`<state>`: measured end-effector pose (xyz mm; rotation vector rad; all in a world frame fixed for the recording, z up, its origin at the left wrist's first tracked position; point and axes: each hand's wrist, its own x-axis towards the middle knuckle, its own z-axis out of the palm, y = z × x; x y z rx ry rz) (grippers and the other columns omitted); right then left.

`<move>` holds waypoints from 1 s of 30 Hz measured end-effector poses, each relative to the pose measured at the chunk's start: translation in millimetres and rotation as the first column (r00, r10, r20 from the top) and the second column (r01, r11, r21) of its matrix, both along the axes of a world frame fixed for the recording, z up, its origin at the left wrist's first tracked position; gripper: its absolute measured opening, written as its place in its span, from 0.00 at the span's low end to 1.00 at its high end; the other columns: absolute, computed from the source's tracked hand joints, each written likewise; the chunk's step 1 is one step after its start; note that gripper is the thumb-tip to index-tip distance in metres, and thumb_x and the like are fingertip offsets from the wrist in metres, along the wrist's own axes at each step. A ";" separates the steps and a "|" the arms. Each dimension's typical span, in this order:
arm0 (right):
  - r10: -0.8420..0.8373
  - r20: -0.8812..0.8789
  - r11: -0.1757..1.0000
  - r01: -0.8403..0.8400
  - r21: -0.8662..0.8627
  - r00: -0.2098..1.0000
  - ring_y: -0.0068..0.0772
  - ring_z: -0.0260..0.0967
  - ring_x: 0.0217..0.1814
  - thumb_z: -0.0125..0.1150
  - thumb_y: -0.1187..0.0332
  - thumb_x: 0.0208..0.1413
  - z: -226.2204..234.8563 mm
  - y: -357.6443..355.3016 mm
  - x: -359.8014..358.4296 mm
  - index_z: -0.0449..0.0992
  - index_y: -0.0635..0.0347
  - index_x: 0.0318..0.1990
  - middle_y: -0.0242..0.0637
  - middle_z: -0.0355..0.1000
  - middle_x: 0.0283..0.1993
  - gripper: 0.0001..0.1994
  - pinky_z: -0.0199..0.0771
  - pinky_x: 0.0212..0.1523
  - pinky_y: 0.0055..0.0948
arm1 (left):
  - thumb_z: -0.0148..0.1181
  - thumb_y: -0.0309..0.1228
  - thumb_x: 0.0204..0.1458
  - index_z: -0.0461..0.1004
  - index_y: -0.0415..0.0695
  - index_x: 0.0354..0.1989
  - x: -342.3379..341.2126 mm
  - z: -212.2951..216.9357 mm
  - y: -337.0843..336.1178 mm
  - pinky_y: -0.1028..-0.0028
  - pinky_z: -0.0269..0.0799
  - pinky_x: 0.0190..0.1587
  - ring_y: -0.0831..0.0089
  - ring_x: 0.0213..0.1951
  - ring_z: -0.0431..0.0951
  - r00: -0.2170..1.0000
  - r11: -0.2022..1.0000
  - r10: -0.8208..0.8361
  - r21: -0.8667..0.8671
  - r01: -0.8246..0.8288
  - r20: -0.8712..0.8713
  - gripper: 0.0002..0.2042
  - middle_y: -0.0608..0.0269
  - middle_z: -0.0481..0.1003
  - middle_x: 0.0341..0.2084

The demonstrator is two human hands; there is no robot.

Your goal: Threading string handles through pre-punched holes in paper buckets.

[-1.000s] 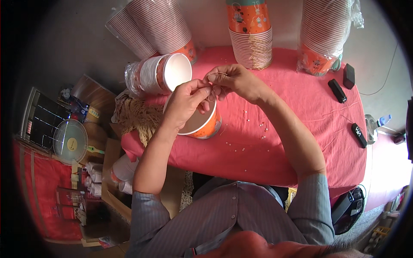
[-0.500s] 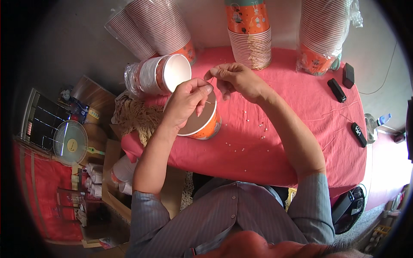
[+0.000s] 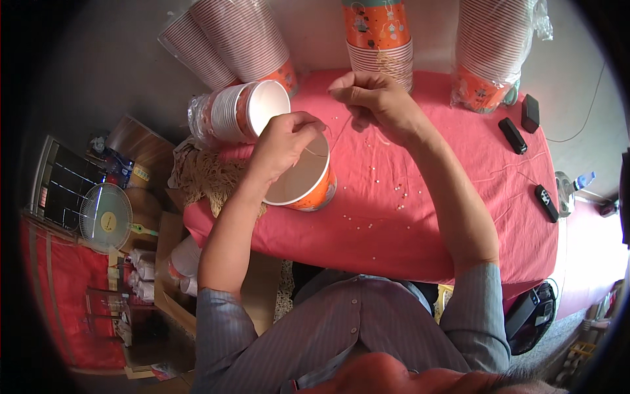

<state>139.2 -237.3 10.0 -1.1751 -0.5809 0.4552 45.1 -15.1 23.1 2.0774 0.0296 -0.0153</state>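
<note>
Spanning the gap between the two hands, the work sits above and beside an orange-and-white paper bucket (image 3: pixel 319 192), which stands mouth-up on the red cloth (image 3: pixel 489 141). The left hand (image 3: pixel 283 148) is the nearer to it, reaching over the rim from the left. Its thumb and forefinger are drawn narrow and appear to grip a thin pale strand (image 3: pixel 315 154), part of which shows below the fingers against the bucket's mouth, running roughly sideways. The right hand (image 3: pixel 384 108) hangs apart, beyond the bucket's right rim and farther from the wearer. Its thumb and forefinger tips lie close together; whether they hold anything cannot be determined. A faint line shows between the hands, its ends unclear.

Small white beads (image 3: pixel 398 189) lie scattered right of the bucket. A tan bundle of cords (image 3: pixel 207 177) lies to the left, near the left forearm; a stack of cups (image 3: pixel 226 111) rests on its side behind it.
</note>
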 end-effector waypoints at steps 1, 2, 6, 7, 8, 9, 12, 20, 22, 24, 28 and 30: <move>0.017 0.035 0.999 -0.018 0.036 0.999 0.14 0.64 0.23 0.67 0.65 0.72 0.0 2.2 -3.1 0.84 0.59 0.48 0.24 0.71 0.28 0.08 0.73 0.26 0.24 | 0.65 0.33 0.69 0.85 0.35 0.48 0.8 -0.7 -2.3 0.76 0.69 0.26 0.85 0.24 0.72 1.000 1.000 -0.005 -0.002 0.005 -0.003 0.12 0.69 0.80 0.29; 0.034 0.074 0.996 -0.040 0.075 0.997 0.14 0.67 0.26 0.68 0.66 0.71 1.2 3.7 -6.1 0.84 0.59 0.47 0.23 0.72 0.29 0.07 0.75 0.29 0.24 | 0.65 0.33 0.69 0.85 0.35 0.48 0.2 0.4 -4.8 0.75 0.72 0.32 0.83 0.28 0.76 0.998 0.994 -0.052 0.097 0.050 0.023 0.12 0.68 0.82 0.31; 0.055 0.143 0.989 -0.074 0.130 0.988 0.15 0.73 0.31 0.68 0.67 0.71 0.8 7.5 -11.4 0.85 0.60 0.48 0.25 0.77 0.34 0.07 0.77 0.33 0.22 | 0.65 0.32 0.68 0.85 0.34 0.48 -3.9 3.3 -9.6 0.72 0.77 0.47 0.77 0.38 0.81 0.976 0.960 -0.209 0.204 0.194 0.053 0.12 0.65 0.84 0.33; 0.046 0.150 0.987 -0.068 0.144 0.988 0.16 0.74 0.32 0.68 0.67 0.71 1.1 8.4 -12.1 0.84 0.61 0.48 0.26 0.78 0.35 0.07 0.78 0.35 0.22 | 0.65 0.32 0.68 0.85 0.34 0.48 -5.0 3.7 -9.4 0.72 0.77 0.47 0.77 0.38 0.81 0.975 0.958 -0.214 0.206 0.198 0.054 0.12 0.65 0.84 0.33; 0.038 0.152 0.987 -0.061 0.147 0.988 0.16 0.74 0.32 0.68 0.67 0.71 0.1 9.1 -11.3 0.84 0.61 0.48 0.26 0.78 0.35 0.07 0.78 0.35 0.22 | 0.65 0.32 0.68 0.85 0.34 0.48 -5.9 4.0 -9.0 0.73 0.76 0.45 0.78 0.37 0.81 0.971 0.958 -0.239 0.170 0.230 0.031 0.12 0.66 0.84 0.33; 0.023 0.143 0.985 -0.048 0.168 0.989 0.17 0.74 0.32 0.68 0.68 0.71 -2.6 10.4 -9.5 0.84 0.61 0.48 0.26 0.78 0.34 0.07 0.78 0.35 0.23 | 0.65 0.32 0.69 0.85 0.35 0.47 -6.4 4.2 -8.5 0.75 0.76 0.43 0.79 0.36 0.80 0.965 0.956 -0.264 0.134 0.260 0.008 0.11 0.67 0.83 0.33; 0.019 0.106 0.982 -0.038 0.186 0.994 0.19 0.75 0.32 0.68 0.68 0.71 -11.9 12.2 0.1 0.84 0.62 0.47 0.27 0.78 0.34 0.06 0.80 0.37 0.24 | 0.64 0.32 0.70 0.85 0.37 0.44 -8.0 -0.7 -4.9 0.79 0.72 0.35 0.85 0.30 0.76 0.968 0.969 -0.248 0.005 0.248 -0.042 0.10 0.72 0.80 0.29; -0.271 0.740 0.693 0.658 -0.293 0.615 0.51 0.84 0.36 0.69 0.60 0.60 -55.0 -1.8 44.9 0.88 0.60 0.40 0.52 0.83 0.34 0.12 0.83 0.46 0.48 | 0.63 0.34 0.70 0.81 0.41 0.41 4.1 -7.9 3.7 0.80 0.62 0.23 0.89 0.20 0.63 0.969 0.916 -0.211 -0.372 0.150 -0.130 0.08 0.79 0.67 0.21; -0.194 0.747 0.689 0.631 -0.357 0.636 0.51 0.84 0.37 0.70 0.60 0.60 -44.2 -2.0 35.9 0.89 0.60 0.41 0.52 0.84 0.34 0.13 0.83 0.47 0.48 | 0.63 0.34 0.70 0.81 0.41 0.42 5.5 -9.4 7.7 0.79 0.63 0.23 0.88 0.20 0.63 0.970 0.908 -0.198 -0.400 0.126 -0.144 0.09 0.79 0.66 0.20; -0.108 0.750 0.685 0.595 -0.420 0.653 0.52 0.84 0.39 0.72 0.59 0.59 -16.4 -5.4 15.7 0.89 0.60 0.42 0.52 0.84 0.35 0.13 0.83 0.48 0.47 | 0.61 0.34 0.70 0.80 0.41 0.41 3.2 -11.4 11.8 0.79 0.63 0.23 0.86 0.19 0.63 0.980 0.906 -0.154 -0.415 0.088 -0.129 0.09 0.78 0.65 0.20; 0.238 0.599 0.792 0.204 -0.575 0.764 0.37 0.86 0.46 0.75 0.61 0.61 5.4 -17.2 -4.9 0.90 0.59 0.44 0.42 0.88 0.40 0.12 0.84 0.52 0.36 | 0.60 0.33 0.70 0.80 0.41 0.40 4.4 -9.1 6.3 0.77 0.64 0.23 0.85 0.19 0.63 0.986 0.906 -0.110 -0.421 0.048 -0.124 0.09 0.77 0.66 0.19; 0.287 0.557 0.745 0.184 -0.641 0.779 0.42 0.86 0.46 0.74 0.58 0.59 3.6 -16.0 -6.7 0.90 0.58 0.46 0.45 0.88 0.42 0.15 0.83 0.53 0.40 | 0.60 0.33 0.70 0.80 0.41 0.40 6.0 -7.8 4.5 0.77 0.64 0.23 0.85 0.19 0.62 0.985 0.919 -0.113 -0.389 0.054 -0.128 0.09 0.76 0.66 0.19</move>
